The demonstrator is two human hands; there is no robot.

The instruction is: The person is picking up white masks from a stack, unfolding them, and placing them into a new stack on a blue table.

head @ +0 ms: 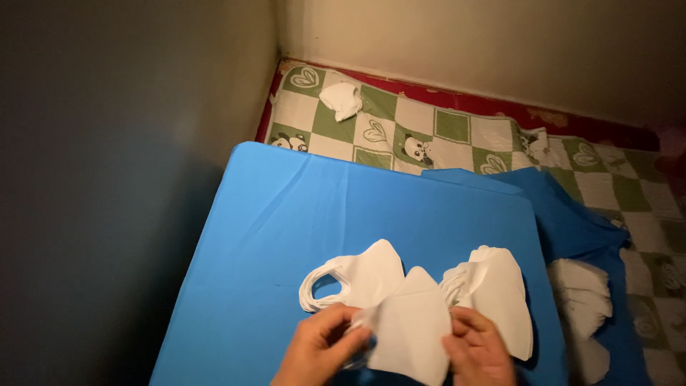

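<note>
Both my hands hold one white folded face mask (411, 325) above a blue sheet (286, 214) spread on a low surface. My left hand (318, 348) pinches its left edge, and my right hand (480, 350) grips its right edge. A small stack of white masks (357, 275) with ear loops lies on the sheet just beyond my left hand. Another stack of white masks (500, 293) lies by my right hand, partly under it.
A further pile of white masks (582, 297) rests on crumpled blue cloth (572, 214) to the right. A green-and-white checked mat (429, 132) with panda and heart prints lies beyond, with one white mask (341, 100) on it. Walls close in on the left and far sides.
</note>
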